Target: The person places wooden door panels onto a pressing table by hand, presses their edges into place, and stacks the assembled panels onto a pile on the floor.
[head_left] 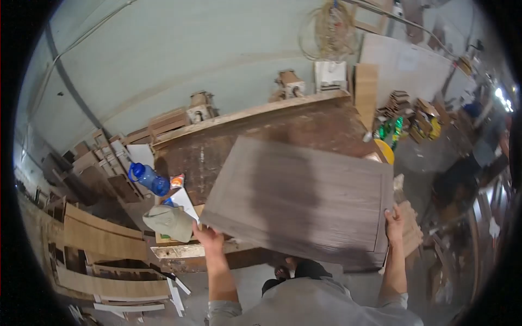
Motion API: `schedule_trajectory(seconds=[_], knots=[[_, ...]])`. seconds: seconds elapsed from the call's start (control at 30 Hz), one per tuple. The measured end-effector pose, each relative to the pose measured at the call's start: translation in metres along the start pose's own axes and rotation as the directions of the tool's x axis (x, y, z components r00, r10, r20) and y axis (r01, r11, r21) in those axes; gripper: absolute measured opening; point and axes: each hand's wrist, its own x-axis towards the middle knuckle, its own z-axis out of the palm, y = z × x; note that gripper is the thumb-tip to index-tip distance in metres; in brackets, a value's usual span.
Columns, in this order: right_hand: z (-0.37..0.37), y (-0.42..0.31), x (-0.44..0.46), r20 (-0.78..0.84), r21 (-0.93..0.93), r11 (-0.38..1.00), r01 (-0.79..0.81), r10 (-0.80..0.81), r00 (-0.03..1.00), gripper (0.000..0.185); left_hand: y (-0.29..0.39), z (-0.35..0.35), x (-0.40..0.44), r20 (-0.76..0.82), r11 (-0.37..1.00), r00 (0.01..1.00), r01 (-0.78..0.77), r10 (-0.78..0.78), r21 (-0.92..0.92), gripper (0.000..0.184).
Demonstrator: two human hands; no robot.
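A large grey-brown wood-grain cabinet door (342, 201) with a framed border is held tilted over the workbench. My left hand (208, 237) is closed at its lower left corner, the fingers partly hidden. On the opposite short side, my right hand (395, 221) grips the edge, thumb on the face and fingers behind. A dark shadow falls across the door's middle. Close to my left hand lie a pale cap (168, 221) and a white sheet (185, 204).
The brown workbench (185, 163) has a raised wooden strip along its back. A blue water bottle (149, 179) and a small orange packet (177, 181) lie at its left end. Stacked boards (103, 233) stand at left. Scrap wood (397, 103) and a person (467, 168) are at right.
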Motion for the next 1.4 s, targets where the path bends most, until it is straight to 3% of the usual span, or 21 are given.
schedule_trajectory(seconds=[0.03,0.07,0.13,0.17,0.2,0.27,0.3,0.47,0.63,0.67,0.7,0.73,0.8,0.87,0.93,1.0,1.07,1.2,1.23,1.3,1.4], knots=[[0.022,0.039,0.033,0.169,0.215,0.974,-0.069,0.032,0.985,0.046,0.019,-0.016,0.007,-0.090,0.986,0.996,0.004,0.012,0.168,0.061],[0.047,0.057,0.060,0.196,0.232,0.971,-0.064,0.018,0.981,0.046,0.039,-0.031,0.017,-0.177,0.945,0.983,0.023,0.037,0.326,0.055],[0.098,0.073,0.110,0.370,0.021,0.981,0.193,-0.187,0.910,0.046,0.063,-0.030,0.015,-0.093,0.824,0.995,0.015,0.046,0.566,0.059],[0.130,0.069,0.127,0.431,0.269,0.961,0.058,-0.174,0.886,0.049,0.071,-0.016,0.013,-0.025,0.724,0.996,-0.042,0.082,0.688,0.060],[0.155,0.061,0.142,0.448,0.279,0.960,0.042,-0.168,0.878,0.049,0.079,-0.020,0.027,-0.034,0.717,0.994,-0.050,0.103,0.696,0.060],[0.197,0.033,0.176,0.553,0.098,0.975,-0.199,0.113,0.826,0.042,0.095,-0.032,0.058,-0.214,0.425,0.977,0.202,-0.020,0.882,0.054],[0.222,0.037,0.196,0.569,0.116,0.983,-0.141,0.051,0.821,0.039,0.089,-0.006,0.056,-0.223,0.340,0.974,0.194,0.049,0.920,0.049],[0.330,0.013,0.293,0.583,-0.130,0.991,0.022,0.059,0.811,0.049,0.059,0.009,0.141,-0.197,0.376,0.980,0.170,0.032,0.911,0.048],[0.396,0.009,0.349,0.499,-0.231,0.973,-0.011,0.128,0.857,0.053,0.024,0.005,0.241,-0.060,0.169,0.963,0.015,0.264,0.986,0.056],[0.400,-0.016,0.335,0.444,-0.482,0.862,0.154,0.089,0.892,0.057,0.018,0.012,0.251,-0.067,0.169,0.964,0.023,0.257,0.985,0.056],[0.405,-0.031,0.324,0.403,-0.696,0.659,0.283,0.032,0.915,0.061,0.012,0.022,0.258,0.073,-0.147,0.949,-0.028,0.306,0.989,0.057],[0.411,-0.028,0.318,0.402,-0.704,0.652,0.282,0.038,0.915,0.061,0.005,0.026,0.262,0.221,-0.450,0.926,-0.063,0.307,0.891,0.059],[0.419,-0.010,0.304,0.394,-0.666,0.667,0.333,-0.064,0.917,0.064,-0.017,0.028,0.265,0.223,-0.388,0.936,-0.105,0.272,0.916,0.061],[0.414,0.006,0.298,0.331,-0.636,0.688,0.349,-0.165,0.929,0.064,-0.045,0.060,0.239,0.221,-0.620,0.895,0.075,0.387,0.781,0.066],[0.403,0.030,0.300,0.278,-0.467,0.805,0.366,-0.260,0.925,0.065,-0.052,0.051,0.231,0.191,-0.595,0.893,0.102,0.408,0.797,0.070],[0.384,0.049,0.297,0.317,-0.466,0.778,0.423,-0.299,0.900,0.066,-0.055,0.041,0.219,0.190,-0.653,0.846,0.221,0.498,0.725,0.070],[0.374,0.048,0.300,0.355,-0.463,0.741,0.486,-0.347,0.868,0.067,-0.048,0.046,0.214,0.214,-0.648,0.866,0.154,0.451,0.746,0.069],[0.378,-0.007,0.309,0.441,-0.505,0.782,0.365,-0.130,0.888,0.066,-0.028,0.052,0.248,0.267,-0.708,0.901,0.061,0.343,0.703,0.067],[0.382,-0.018,0.312,0.427,-0.559,0.759,0.333,-0.080,0.901,0.066,-0.025,0.048,0.267,0.379,-0.716,0.871,-0.046,0.313,0.697,0.066],[0.394,-0.003,0.325,0.442,-0.549,0.711,0.439,-0.199,0.875,0.064,-0.025,0.053,0.295,0.471,-0.711,0.843,-0.163,0.260,0.684,0.062],[0.416,0.028,0.314,0.213,-0.651,0.671,0.355,-0.287,0.934,0.053,-0.039,0.057,0.315,0.489,-0.740,0.803,-0.092,0.340,0.666,0.055]])
